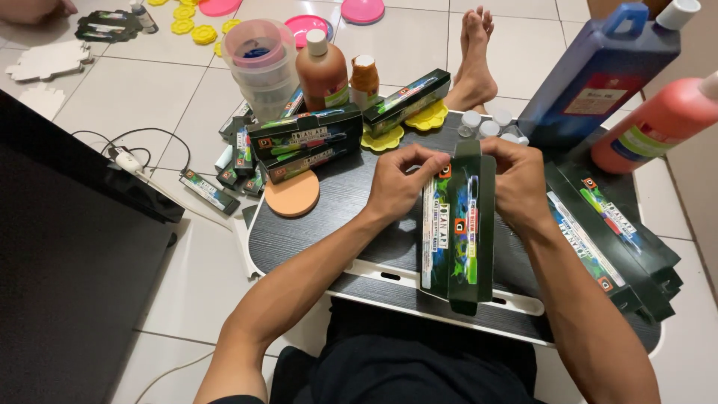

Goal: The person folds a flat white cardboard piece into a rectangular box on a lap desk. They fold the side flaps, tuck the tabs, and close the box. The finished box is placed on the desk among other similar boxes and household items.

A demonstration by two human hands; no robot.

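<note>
A long, flat, dark green cardboard box [458, 224] with bright green, blue and white printed strips along its face is held over the black wood-grain lap surface [336, 217], just in front of the person's body. The box's long axis runs away from the person, its near end over the white front edge of the surface and its far end, where a small flap stands up, pointing toward the far side of the surface. The left hand [400, 183] grips the far left edge of the box, fingers curled onto its top face; the right hand [516, 179] is clenched on the far right edge, with its fingers at the flap. To the right on the surface lies a stack of similar dark green boxes [613, 239], angled diagonally. At the far left more such boxes [307, 142] are piled, beside a round orange sponge disc [292, 194] and yellow flower-shaped pieces [407, 127]. Behind them stand a brown paint bottle with a white cap [321, 71], a small orange bottle [364, 78] and a stack of clear plastic cups [262, 63]. Small clear white-capped jars [486, 125] sit at the far edge. A large blue jug [598, 71] and a coral-red bottle [658, 123] lie at the right. The floor [134, 97] is pale square tile, scattered with pink lids [359, 11], and the person's bare foot [473, 60] rests on it.
</note>
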